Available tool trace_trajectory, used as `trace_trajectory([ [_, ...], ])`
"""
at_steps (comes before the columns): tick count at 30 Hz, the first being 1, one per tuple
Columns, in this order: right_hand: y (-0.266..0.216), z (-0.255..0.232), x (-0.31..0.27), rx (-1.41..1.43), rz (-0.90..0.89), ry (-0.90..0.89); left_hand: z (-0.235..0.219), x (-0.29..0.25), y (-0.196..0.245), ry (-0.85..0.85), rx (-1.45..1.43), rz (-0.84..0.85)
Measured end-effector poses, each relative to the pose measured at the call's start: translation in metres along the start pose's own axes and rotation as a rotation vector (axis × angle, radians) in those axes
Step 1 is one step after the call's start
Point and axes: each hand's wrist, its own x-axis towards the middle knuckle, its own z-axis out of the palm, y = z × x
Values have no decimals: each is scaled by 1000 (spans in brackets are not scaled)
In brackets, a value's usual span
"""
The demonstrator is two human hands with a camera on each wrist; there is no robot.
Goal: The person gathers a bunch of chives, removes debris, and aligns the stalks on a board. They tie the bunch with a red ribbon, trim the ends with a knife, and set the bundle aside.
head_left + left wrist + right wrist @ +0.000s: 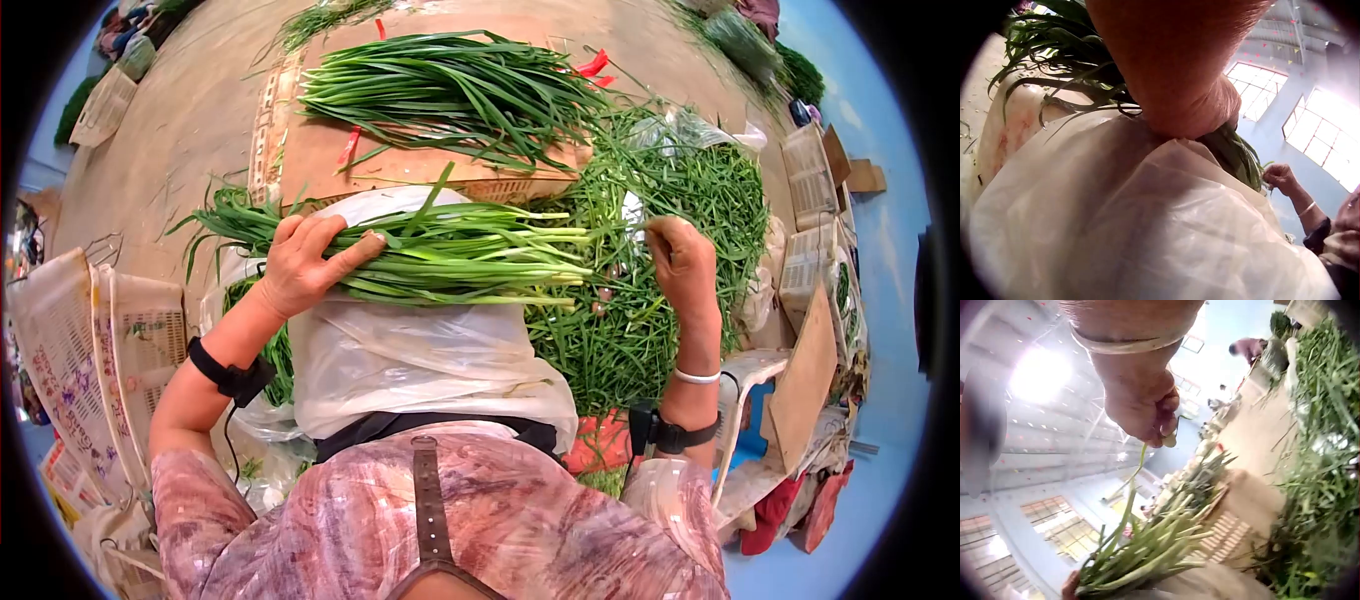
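Observation:
Across the plastic-covered lap lies a bunch of long green stalks (pixel 480 258), pale cut ends to the right. My left hand (pixel 300 262) grips it near the leafy end, the thumb laid over the top. In the left wrist view the forearm and plastic hide most of that grip. To the right of the pale ends, my right hand (pixel 685 262) is raised, fingers curled. The right wrist view has this hand (pixel 1138 406) pinching a thin green leaf (pixel 1142 462) that hangs towards the bunch (pixel 1147 550).
Another green bunch (pixel 450 95) rests on a board (pixel 320 175) over a crate in front. Loose leaves (pixel 640 350) are heaped at the right, below my right hand. Crates (pixel 145 330) stand at the left, and a white chair-like frame (pixel 750 368) is at the right.

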Motion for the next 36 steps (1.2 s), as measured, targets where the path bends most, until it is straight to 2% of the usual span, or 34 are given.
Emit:
trace_trajectory([
  [2, 42, 5, -24, -27, 112, -24, -1, 2, 2, 4, 21, -6],
  [4, 65, 1, -38, -396, 482, -323, -2, 2, 1, -12, 25, -4],
  [5, 67, 1, -39, -399, 484, -320, -1, 2, 1, -1, 24, 2],
  [7, 42, 2, -27, -436, 443, -231, -2, 3, 1, -10, 7, 8],
  [9, 12, 11, 1, -154, 242, -239, -3, 3, 1, -26, -12, 19],
  [10, -22, 9, 18, 4, 188, -310, -2, 4, 1, -12, 11, 23],
  [12, -30, 43, 35, 226, -167, -338, -1, 5, 0, 5, 37, 27],
  [14, -31, 75, 44, 176, -128, -573, -2, 4, 0, 13, 8, 12],
  [16, -35, 82, 56, 171, -148, -712, -2, 2, -4, -17, -56, -54],
  [18, -43, 59, 67, 306, -112, -470, -3, -2, -4, -57, -127, -127],
  [19, -51, 42, 77, 518, 71, -508, -3, -2, -5, -40, -239, -231],
  [20, -51, 36, 86, 706, 87, -427, -2, 0, -6, -16, -346, -331],
  [22, -38, 41, 106, 726, 309, -384, 1, -1, -5, -22, -361, -332],
  [23, -35, 45, 107, 514, 294, -323, 4, 1, -5, -32, -413, -343],
  [26, -22, 55, 94, 1153, 551, -235, 3, -3, -6, -88, -448, -402],
  [27, -14, 61, 87, 1180, 645, -141, 1, -1, -7, -142, -458, -403],
  [28, 0, 65, 78, 1182, 647, -136, 1, 1, -8, -195, -467, -401],
  [30, 35, 67, 58, 1550, 755, 58, 0, 2, -10, -206, -481, -417],
  [32, 58, 59, 34, 1763, 654, 169, -1, 3, -11, -251, -506, -422],
  [33, 78, 61, 21, 1648, 665, 137, 0, 3, -11, -249, -506, -422],
  [34, 80, 66, 15, 1647, 665, 137, 0, 2, -11, -243, -512, -438],
  [35, 82, 70, 8, 728, 708, -254, 1, 3, -10, -238, -518, -450],
  [36, 82, 69, 2, -215, 643, -566, 2, 4, -9, -236, -521, -443],
])
